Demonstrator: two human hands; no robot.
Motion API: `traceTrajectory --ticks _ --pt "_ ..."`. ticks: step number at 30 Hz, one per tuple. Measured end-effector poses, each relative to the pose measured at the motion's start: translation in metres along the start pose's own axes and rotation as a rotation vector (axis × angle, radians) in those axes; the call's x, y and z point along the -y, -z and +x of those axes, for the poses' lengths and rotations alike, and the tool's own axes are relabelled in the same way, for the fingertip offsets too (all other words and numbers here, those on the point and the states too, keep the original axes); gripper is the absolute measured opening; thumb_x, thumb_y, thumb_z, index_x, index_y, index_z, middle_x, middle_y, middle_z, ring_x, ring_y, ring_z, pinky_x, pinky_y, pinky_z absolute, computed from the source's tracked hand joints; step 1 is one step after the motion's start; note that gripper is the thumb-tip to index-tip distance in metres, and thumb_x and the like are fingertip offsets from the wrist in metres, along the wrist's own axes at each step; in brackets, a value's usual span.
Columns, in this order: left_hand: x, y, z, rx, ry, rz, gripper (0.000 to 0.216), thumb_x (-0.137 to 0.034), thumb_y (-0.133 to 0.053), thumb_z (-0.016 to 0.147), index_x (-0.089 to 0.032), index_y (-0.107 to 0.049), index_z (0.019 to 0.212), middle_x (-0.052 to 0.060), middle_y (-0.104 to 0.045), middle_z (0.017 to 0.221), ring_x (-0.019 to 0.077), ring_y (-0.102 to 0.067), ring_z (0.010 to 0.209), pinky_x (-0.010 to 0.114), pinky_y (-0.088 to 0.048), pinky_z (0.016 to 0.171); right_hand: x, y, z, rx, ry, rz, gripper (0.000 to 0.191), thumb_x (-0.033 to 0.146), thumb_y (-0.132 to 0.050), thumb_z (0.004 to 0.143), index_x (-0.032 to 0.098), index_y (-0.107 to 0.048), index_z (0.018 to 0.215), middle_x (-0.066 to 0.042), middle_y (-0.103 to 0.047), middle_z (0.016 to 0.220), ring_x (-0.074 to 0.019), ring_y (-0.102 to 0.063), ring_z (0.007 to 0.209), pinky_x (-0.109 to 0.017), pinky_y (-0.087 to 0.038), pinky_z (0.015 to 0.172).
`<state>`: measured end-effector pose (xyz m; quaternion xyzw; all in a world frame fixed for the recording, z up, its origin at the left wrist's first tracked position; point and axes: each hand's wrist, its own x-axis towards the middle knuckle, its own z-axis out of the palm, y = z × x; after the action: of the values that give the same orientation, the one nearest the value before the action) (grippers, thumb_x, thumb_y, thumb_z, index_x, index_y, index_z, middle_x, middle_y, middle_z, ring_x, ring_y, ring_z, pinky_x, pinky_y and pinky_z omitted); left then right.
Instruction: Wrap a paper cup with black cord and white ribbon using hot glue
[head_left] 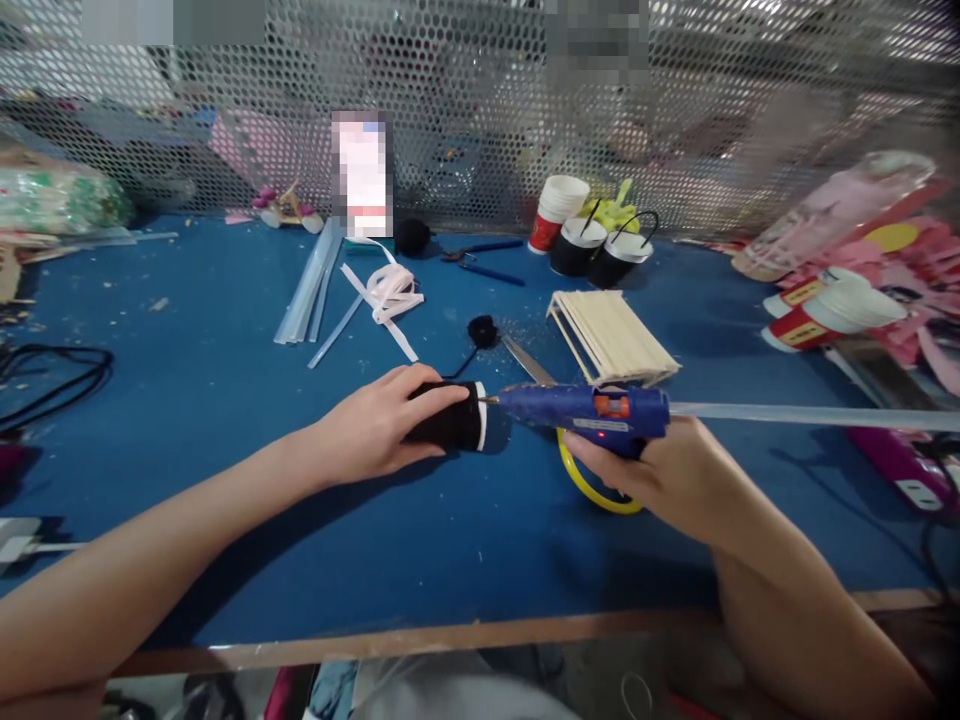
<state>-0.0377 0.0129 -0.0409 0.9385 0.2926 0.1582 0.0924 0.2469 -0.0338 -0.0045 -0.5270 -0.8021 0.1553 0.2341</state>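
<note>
Glue gun of blue plastic [555, 403] is gripped by the right hand [664, 468], its metal tip [491, 400] held near a black, white-rimmed cup [454, 426] clasped by the left hand [382, 418].

A blue bench [165, 400] spreads across the middle, its brownish front edge [375, 637] running along six o'clock. At twelve o'clock stands a perforated metal panel [480, 110] (it gleams in pale light), pinkish shapes [251, 140] blurred behind it towards ten. Below, near five o'clock, the dim surface [600, 680] is probably floor.
</note>
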Motion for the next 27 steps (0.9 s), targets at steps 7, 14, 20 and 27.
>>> traceTrajectory --ticks 7,14,20,27 --pt "-0.001 0.001 0.001 0.007 0.014 0.016 0.052 -0.032 -0.060 0.081 -0.019 -0.041 0.128 0.013 -0.048 0.121 0.0257 -0.051 0.108 0.039 -0.046 0.092 0.002 0.000 -0.003 0.003 0.042 -0.080 0.032 0.043 -0.045 0.083 0.023 -0.058 0.062 -0.003 -0.055 0.055 -0.0142 -0.050 0.045 -0.031 -0.041 0.047" --pt "0.000 0.001 0.002 0.002 0.017 -0.005 0.054 -0.031 -0.062 0.080 -0.019 -0.042 0.129 0.013 -0.049 0.120 0.0255 -0.051 0.108 0.038 -0.046 0.092 0.005 0.002 -0.005 0.011 0.117 -0.062 0.026 0.039 -0.044 0.085 0.023 -0.062 0.075 -0.007 -0.062 0.070 -0.0188 -0.058 0.060 -0.033 -0.047 0.060" --pt "0.001 0.002 0.003 0.013 0.015 -0.020 0.054 -0.031 -0.061 0.081 -0.016 -0.041 0.129 0.014 -0.049 0.119 0.0245 -0.051 0.106 0.038 -0.047 0.090 0.011 0.005 -0.006 0.012 0.130 -0.136 0.022 0.031 -0.042 0.085 0.023 -0.060 0.076 -0.003 -0.058 0.061 -0.0179 -0.056 0.056 -0.032 -0.046 0.058" --pt "0.000 0.004 0.004 0.009 0.019 -0.039 0.053 -0.030 -0.061 0.081 -0.016 -0.042 0.128 0.015 -0.050 0.117 0.0242 -0.051 0.105 0.039 -0.047 0.089 0.014 0.008 -0.005 0.037 0.121 -0.133 0.018 0.027 -0.043 0.084 0.023 -0.059 0.078 -0.001 -0.055 0.060 -0.0154 -0.051 0.052 -0.028 -0.045 0.052"
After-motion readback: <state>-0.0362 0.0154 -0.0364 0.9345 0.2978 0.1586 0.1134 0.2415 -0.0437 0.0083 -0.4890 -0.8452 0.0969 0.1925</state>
